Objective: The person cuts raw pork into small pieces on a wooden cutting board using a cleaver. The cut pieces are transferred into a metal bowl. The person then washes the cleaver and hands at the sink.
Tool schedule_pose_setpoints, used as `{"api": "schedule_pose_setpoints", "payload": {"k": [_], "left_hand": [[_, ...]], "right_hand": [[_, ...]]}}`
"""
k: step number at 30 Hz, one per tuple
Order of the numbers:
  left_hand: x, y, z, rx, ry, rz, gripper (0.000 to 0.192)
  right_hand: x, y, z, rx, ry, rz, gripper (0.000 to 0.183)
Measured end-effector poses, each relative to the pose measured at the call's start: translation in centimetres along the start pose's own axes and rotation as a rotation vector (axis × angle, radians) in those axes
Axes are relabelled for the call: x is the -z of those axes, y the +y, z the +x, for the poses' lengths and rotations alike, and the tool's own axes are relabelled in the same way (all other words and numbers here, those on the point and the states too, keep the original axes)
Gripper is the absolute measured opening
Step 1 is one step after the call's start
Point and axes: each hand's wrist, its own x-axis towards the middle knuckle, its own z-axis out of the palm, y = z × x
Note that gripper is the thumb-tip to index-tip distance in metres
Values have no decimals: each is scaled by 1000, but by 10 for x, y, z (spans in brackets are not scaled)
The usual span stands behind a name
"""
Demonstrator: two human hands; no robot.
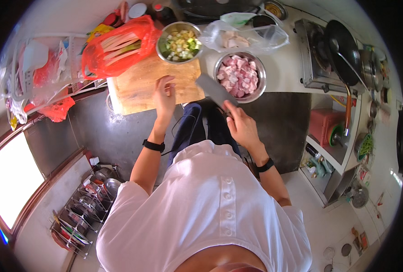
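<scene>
My right hand (243, 125) grips a cleaver (215, 90), its broad blade slightly blurred and angled up to the left, between the cutting board and a steel bowl. That steel bowl (262, 89) holds chunks of raw meat (238, 74). Over the front of the wooden cutting board (136, 90) hovers my left hand (165, 97), fingers loosely curled and nothing in them. Behind the board, a second steel bowl (160, 51) contains diced pale and green vegetable pieces (181, 42). A red plastic bag (126, 69) with long pale vegetable stalks (123, 44) lies across the board's back left.
A clear plastic bag (269, 35) with pale pieces inside lies behind the meat bowl. To the right stand a gas stove (308, 76) and a black wok (342, 57) with a ladle. A white rack (48, 88) holding bags borders the left side.
</scene>
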Motion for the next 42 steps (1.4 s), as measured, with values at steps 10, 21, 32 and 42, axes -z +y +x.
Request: {"api": "schedule_pose_setpoints", "payload": {"k": [10, 21, 32, 42], "left_hand": [[128, -75, -3, 305, 179, -248, 30], [145, -93, 26, 535, 144, -581, 32], [149, -143, 47, 595, 267, -566, 33], [194, -119, -20, 586, 427, -497, 32]], "right_hand": [[-185, -10, 115, 248, -36, -313, 74], [-214, -22, 150, 76, -98, -598, 94], [-199, -33, 113, 51, 89, -393, 63], [-256, -46, 148, 219, -86, -428, 53]]}}
